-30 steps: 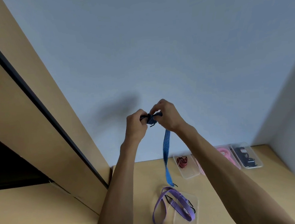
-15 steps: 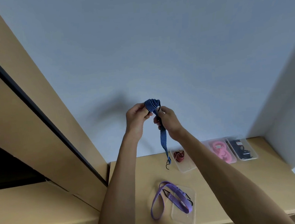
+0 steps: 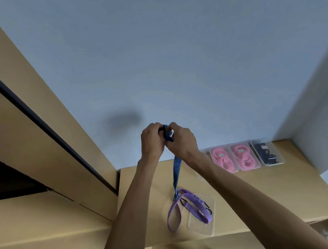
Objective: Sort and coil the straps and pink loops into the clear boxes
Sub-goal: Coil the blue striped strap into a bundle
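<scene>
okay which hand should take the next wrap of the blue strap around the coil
Probably the right hand. The blue strap hangs down from just under it, while the left hand pinches the coiled part at the top and serves best as the steady grip.

On the table (image 3: 284, 189) three boxes stood side by side along the back wall (image 3: 173, 54), at the right. A strap (image 3: 188, 205) lay nearer the front edge, partly in a box (image 3: 211, 225), with a cabinet (image 3: 33, 155) left of the table.
</scene>
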{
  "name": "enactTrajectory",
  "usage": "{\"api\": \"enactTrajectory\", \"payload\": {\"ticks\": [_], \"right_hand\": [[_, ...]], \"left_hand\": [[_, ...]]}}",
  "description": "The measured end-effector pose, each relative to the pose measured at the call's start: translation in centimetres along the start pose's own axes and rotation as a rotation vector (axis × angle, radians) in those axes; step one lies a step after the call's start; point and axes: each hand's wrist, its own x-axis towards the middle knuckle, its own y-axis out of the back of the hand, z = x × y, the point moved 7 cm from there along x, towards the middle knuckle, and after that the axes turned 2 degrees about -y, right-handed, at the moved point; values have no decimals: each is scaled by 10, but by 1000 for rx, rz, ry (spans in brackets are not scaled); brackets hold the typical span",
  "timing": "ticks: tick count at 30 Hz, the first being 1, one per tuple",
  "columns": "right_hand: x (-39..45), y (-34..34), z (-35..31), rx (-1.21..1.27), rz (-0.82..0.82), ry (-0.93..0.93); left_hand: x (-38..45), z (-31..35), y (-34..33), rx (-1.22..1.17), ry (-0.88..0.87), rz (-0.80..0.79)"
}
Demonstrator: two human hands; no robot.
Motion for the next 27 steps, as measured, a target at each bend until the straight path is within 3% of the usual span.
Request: {"api": "enactTrajectory", "payload": {"ticks": [3, 6, 10, 13, 16, 20, 27], "right_hand": [[6, -1, 9, 1, -168, 10], [16, 1, 27, 194, -238, -155], [14, -4, 46, 547, -280, -388], [7, -14, 48, 639, -325, -445], [2, -15, 36, 682, -320, -391], [7, 8, 6, 702, -298, -167], [15, 48, -42, 759, -336, 85]], "left_hand": [[-11, -21, 0, 15, -16, -29], [-20, -22, -3, -21, -46, -38], [-22, -26, 8, -103, 2, 133], [-21, -21, 12, -116, -22, 198], [-15, -13, 17, -133, -37, 265], [5, 0, 37, -139, -28, 362], [35, 39, 75, -418, -81, 437]]}}
